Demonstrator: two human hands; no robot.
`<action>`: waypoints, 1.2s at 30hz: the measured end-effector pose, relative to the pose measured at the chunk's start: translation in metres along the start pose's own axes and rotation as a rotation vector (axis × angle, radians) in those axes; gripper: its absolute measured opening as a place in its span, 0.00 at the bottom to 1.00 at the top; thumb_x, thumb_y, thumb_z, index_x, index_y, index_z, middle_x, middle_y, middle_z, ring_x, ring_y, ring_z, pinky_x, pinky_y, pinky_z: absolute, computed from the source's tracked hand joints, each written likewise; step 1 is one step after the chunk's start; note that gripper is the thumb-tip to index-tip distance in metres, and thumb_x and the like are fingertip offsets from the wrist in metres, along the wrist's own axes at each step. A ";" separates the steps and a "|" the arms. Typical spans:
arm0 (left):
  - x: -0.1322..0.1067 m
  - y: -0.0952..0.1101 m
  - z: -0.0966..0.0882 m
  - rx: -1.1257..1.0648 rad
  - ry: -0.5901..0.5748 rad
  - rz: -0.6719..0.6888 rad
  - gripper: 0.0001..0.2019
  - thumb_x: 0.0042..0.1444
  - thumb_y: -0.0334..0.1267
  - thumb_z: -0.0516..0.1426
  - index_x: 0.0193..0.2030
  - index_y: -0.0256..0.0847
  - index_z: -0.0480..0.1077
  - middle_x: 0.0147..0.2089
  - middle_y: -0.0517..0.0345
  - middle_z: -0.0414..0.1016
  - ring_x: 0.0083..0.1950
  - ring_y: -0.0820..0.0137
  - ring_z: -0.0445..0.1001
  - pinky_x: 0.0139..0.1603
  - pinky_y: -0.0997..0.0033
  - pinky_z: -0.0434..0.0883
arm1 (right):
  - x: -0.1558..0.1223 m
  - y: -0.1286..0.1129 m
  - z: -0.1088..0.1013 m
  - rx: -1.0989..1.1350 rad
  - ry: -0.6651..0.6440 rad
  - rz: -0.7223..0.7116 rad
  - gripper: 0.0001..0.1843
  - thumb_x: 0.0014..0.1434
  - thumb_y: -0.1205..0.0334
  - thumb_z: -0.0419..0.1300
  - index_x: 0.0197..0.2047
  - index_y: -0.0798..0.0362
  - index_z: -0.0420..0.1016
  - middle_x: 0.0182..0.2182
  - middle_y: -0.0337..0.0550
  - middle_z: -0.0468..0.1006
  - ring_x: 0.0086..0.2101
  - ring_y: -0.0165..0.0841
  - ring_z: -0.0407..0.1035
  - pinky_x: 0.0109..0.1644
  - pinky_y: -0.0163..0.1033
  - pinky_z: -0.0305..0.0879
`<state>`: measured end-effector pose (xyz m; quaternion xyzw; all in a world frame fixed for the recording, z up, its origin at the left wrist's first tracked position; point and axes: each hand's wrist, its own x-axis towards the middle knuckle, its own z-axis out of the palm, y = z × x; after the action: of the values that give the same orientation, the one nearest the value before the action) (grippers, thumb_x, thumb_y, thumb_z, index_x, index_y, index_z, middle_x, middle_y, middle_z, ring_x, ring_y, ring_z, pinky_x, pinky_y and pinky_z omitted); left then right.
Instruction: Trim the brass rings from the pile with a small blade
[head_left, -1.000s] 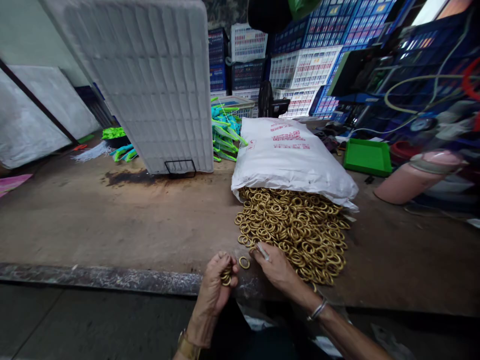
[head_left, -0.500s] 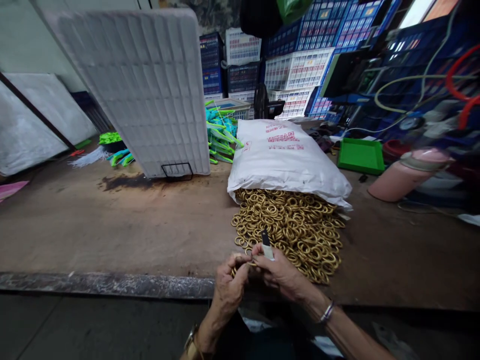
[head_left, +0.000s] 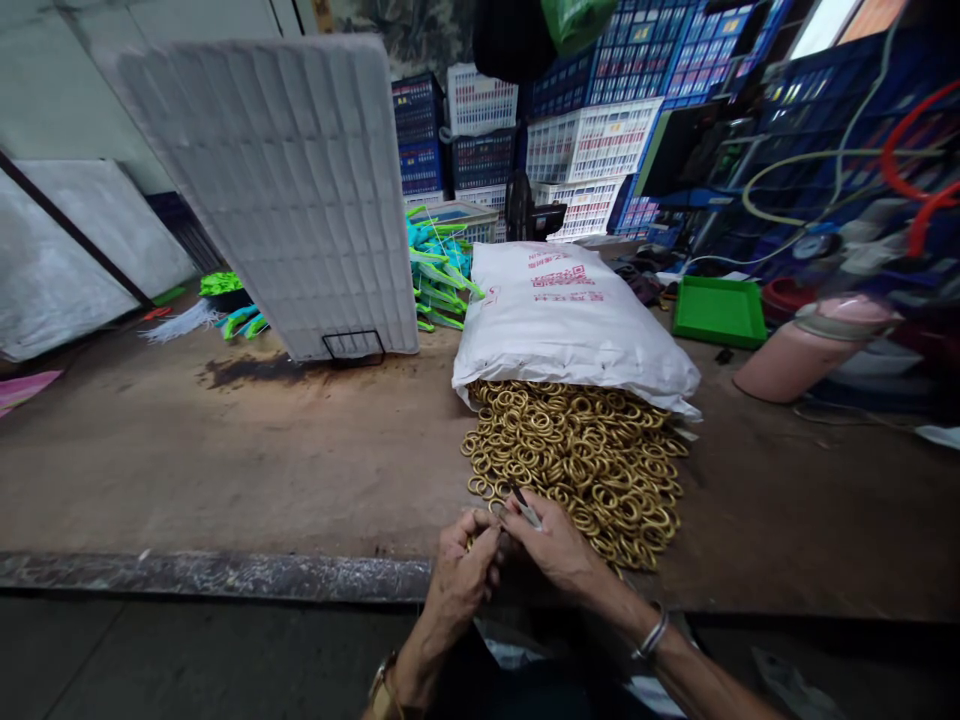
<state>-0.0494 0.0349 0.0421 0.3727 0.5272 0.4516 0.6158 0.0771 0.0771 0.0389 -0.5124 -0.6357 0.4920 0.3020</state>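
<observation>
A heap of gold rings (head_left: 585, 465) spills from the open mouth of a white sack (head_left: 566, 320) onto the brown table (head_left: 247, 460). My left hand (head_left: 465, 570) is closed round a few gold rings at the table's near edge. My right hand (head_left: 551, 545) is closed on a small blade-like tool (head_left: 523, 505), its tip touching the near edge of the heap. The two hands meet, fingertips together.
A white ribbed panel (head_left: 292, 190) leans upright at the back left. Green and blue plastic pieces (head_left: 439, 270) lie behind it. A green tray (head_left: 718, 312) and a pink cylinder (head_left: 810, 350) sit at the right. Stacked crates (head_left: 592, 150) fill the back.
My left hand came in from the left to meet my right hand. The loose ring that lay between the hands is no longer on the table. The tool has tilted lower.
</observation>
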 end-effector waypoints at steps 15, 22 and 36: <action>-0.004 -0.005 0.001 -0.337 -0.120 -0.063 0.14 0.47 0.46 0.57 0.28 0.37 0.62 0.22 0.64 0.63 0.16 0.83 0.56 0.14 0.82 0.49 | 0.000 0.001 0.002 0.069 -0.051 -0.001 0.16 0.56 0.56 0.46 0.21 0.53 0.60 0.16 0.34 0.63 0.20 0.25 0.57 0.26 0.31 0.54; -0.003 -0.008 0.005 -0.218 0.029 -0.037 0.15 0.47 0.49 0.57 0.29 0.38 0.61 0.21 0.66 0.63 0.16 0.82 0.57 0.15 0.83 0.49 | -0.009 0.007 0.001 -0.460 -0.011 -0.161 0.07 0.49 0.71 0.45 0.27 0.53 0.61 0.21 0.36 0.66 0.23 0.27 0.59 0.27 0.31 0.50; -0.020 -0.004 -0.001 -0.273 0.006 -0.022 0.12 0.49 0.44 0.56 0.27 0.37 0.61 0.20 0.66 0.62 0.17 0.83 0.55 0.16 0.83 0.50 | -0.007 0.012 0.002 -0.888 -0.093 -0.118 0.14 0.48 0.74 0.46 0.38 0.55 0.63 0.28 0.43 0.72 0.29 0.32 0.66 0.30 0.34 0.47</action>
<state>-0.0506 0.0149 0.0444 0.2782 0.4666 0.5136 0.6641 0.0819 0.0698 0.0281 -0.5323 -0.8264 0.1762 0.0516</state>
